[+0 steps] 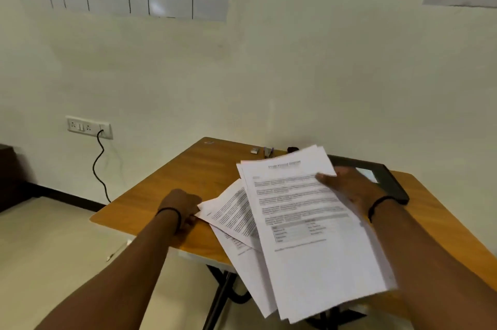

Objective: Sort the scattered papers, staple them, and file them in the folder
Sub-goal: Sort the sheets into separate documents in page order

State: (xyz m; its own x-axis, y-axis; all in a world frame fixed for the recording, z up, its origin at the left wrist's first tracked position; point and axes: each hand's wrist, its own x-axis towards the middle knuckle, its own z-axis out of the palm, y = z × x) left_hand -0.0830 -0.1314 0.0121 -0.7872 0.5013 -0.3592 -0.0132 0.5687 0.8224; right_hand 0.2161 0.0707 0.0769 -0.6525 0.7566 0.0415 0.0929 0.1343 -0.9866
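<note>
My right hand [349,187] grips a stack of printed white papers [304,222] by its right edge, holding it tilted above the wooden table [172,176]. More printed sheets [228,214] lie fanned out beneath the stack, some hanging over the table's front edge. My left hand [180,203] rests on the table with its fingers curled at the left corner of those sheets. A dark folder [387,179] lies on the table behind my right hand. A small stapler [268,151] sits near the table's far edge.
A small white box [254,151] lies beside the stapler, with a dark object [291,149] further right. A wall socket [88,127] with a black cable [99,168] is on the left wall. A pen-like item [118,250] lies on the floor.
</note>
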